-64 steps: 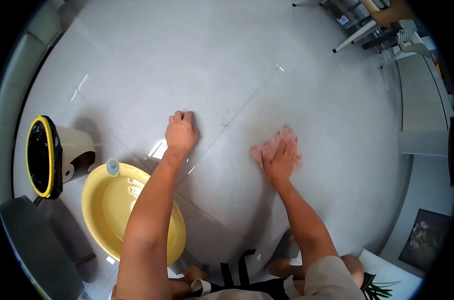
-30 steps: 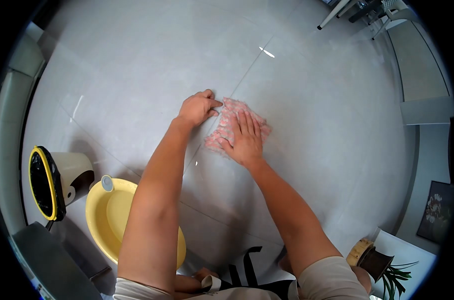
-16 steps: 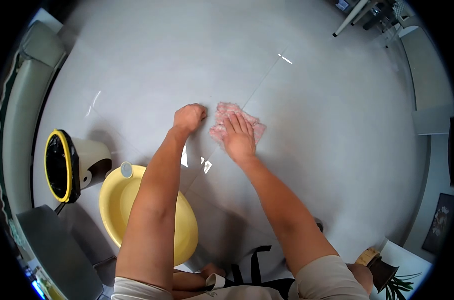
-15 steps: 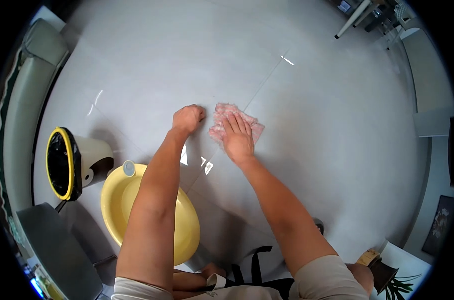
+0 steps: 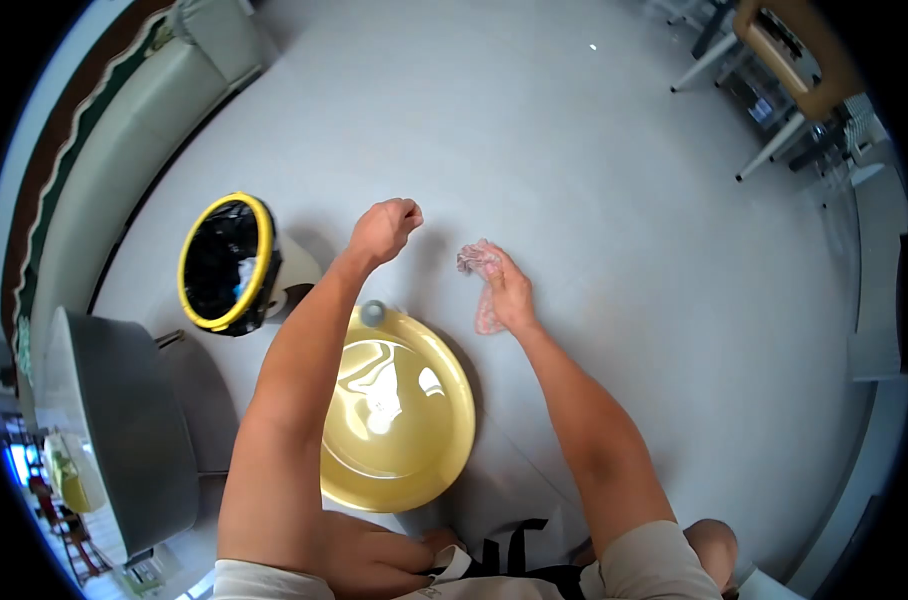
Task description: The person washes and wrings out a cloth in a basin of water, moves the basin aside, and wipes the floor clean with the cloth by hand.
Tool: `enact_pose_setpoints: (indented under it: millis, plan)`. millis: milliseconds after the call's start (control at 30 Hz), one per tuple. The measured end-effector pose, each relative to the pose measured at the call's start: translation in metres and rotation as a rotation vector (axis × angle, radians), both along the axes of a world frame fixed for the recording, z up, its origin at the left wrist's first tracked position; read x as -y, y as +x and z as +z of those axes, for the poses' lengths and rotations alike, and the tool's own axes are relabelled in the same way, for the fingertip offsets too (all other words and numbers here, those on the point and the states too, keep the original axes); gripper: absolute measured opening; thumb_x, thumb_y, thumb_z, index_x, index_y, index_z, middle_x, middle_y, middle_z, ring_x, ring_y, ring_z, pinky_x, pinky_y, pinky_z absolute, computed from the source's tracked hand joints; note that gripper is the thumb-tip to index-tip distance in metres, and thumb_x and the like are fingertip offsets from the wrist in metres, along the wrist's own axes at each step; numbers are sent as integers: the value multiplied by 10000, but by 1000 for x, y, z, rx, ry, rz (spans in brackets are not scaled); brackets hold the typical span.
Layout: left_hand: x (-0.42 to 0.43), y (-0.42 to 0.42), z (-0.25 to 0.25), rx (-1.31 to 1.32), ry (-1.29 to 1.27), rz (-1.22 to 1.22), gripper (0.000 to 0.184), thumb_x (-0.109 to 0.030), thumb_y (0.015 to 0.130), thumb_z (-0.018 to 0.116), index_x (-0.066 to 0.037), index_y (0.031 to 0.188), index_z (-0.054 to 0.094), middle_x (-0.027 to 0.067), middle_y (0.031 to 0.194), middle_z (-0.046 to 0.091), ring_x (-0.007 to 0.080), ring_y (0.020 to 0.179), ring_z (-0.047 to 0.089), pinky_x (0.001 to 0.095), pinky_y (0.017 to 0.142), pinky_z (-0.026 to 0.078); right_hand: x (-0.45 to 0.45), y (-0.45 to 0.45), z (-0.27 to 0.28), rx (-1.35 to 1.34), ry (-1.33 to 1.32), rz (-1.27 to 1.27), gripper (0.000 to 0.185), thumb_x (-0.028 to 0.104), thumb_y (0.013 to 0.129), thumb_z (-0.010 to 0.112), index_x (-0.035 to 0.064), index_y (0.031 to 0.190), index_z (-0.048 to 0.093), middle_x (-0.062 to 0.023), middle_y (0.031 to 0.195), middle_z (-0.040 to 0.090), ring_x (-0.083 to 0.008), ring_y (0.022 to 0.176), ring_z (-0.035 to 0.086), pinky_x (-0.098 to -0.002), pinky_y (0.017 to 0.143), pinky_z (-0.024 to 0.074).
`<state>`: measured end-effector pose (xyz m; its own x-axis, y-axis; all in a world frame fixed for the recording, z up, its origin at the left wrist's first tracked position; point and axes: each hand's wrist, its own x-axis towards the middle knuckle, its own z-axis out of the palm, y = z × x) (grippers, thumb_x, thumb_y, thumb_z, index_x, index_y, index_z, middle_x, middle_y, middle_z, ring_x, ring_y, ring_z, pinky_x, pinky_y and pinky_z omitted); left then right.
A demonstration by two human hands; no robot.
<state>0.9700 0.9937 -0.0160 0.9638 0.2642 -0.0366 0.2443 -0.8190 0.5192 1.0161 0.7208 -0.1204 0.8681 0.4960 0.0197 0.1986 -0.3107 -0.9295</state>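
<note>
In the head view, the left hand (image 5: 384, 230) is clenched, its fingers curled in toward the thumb, above or on the floor (image 5: 574, 190); whether it pinches anything small cannot be told. The right hand (image 5: 511, 290) grasps a pink-and-white cloth (image 5: 488, 318), one end bunched at the fingertips and the rest hanging down beside the palm. The cloth is between the two hands, nearer the right and apart from the left, just beyond the basin (image 5: 458, 425) and to its right; whether it touches the floor is unclear. The yellow basin stands upright on the floor close to the person, holding water (image 5: 399, 400) with bright reflections, and a round grey tab (image 5: 373, 313) sits at its far rim. The left forearm crosses over the basin's left side. Farther left stands a pale bin (image 5: 296, 268) with a yellow ring (image 5: 267, 240) and a black bag (image 5: 214, 255), some pale blue scraps (image 5: 245, 272) inside. A light sofa (image 5: 144, 140) runs along the left, and a chair (image 5: 789, 60) with white legs stands at the far right.
</note>
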Motion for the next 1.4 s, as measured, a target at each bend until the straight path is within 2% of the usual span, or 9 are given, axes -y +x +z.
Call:
enact_pose_setpoints:
  millis: [233,433,700,1000,1100,1200,1267,1333,1400]
  plan:
    - [-85,-89,113,172,31,171,172,-156,1037,651,9,1035,699,206,879,699,374,812,654,443,788,534,-125,0,75,-81,198,153,386,252,1142,534,129,1498,616,-103,1330,751,-246,1228,694,-375,1083,521]
    - [-156,-189,164,343,133,411,165,-164,1036,674,-5,1069,702,225,994,730,419,932,676,467,850,529,-214,-19,148,-42,405,322,363,248,1153,523,64,1439,649,-73,1300,749,-164,1208,663,-335,1087,499]
    - [-184,-262,131,349,377,567,113,-158,973,673,-60,1003,720,182,1033,743,418,1013,690,529,843,543,-290,-57,199,-48,481,508,354,222,1159,528,46,1445,637,-68,1318,730,-149,1206,650,-330,1088,498]
    - [-173,-258,115,-7,430,506,338,-236,962,742,-220,1298,767,109,1090,779,317,1050,709,465,979,499,-314,-82,231,333,277,522,375,221,1138,568,98,1487,630,-117,1311,755,-206,1212,705,-353,1040,544]
    - [-183,-270,108,168,587,379,304,-289,954,763,-214,1247,794,119,1054,783,318,1040,717,462,973,498,-317,-87,239,354,253,505,378,223,1133,573,99,1485,633,-126,1303,759,-214,1221,704,-352,1052,535]
    - [-182,-265,129,-142,284,514,246,-273,910,788,-215,1144,838,103,1119,779,298,1127,693,467,995,490,-317,-89,239,331,263,481,376,227,1135,570,104,1484,636,-125,1300,759,-214,1217,703,-353,1060,530]
    - [-185,-271,100,68,459,515,188,-274,886,799,-220,1056,858,92,1222,757,303,1216,649,475,1004,485,-315,-89,239,316,269,461,373,229,1137,568,107,1482,639,-124,1299,759,-212,1211,702,-354,1061,529]
    - [-186,-268,99,-8,483,530,194,-266,871,805,-233,1055,861,83,1302,730,320,1295,599,483,1016,479,-310,-86,240,314,266,435,370,232,1138,567,110,1479,641,-124,1296,759,-208,1205,701,-356,1059,530]
    - [-197,-258,104,-369,353,563,278,-248,864,805,-256,1139,847,77,1358,698,349,1363,542,490,1032,473,-305,-84,244,312,279,414,361,220,1125,577,109,1462,645,-148,1286,759,-255,1186,720,-377,1028,549]
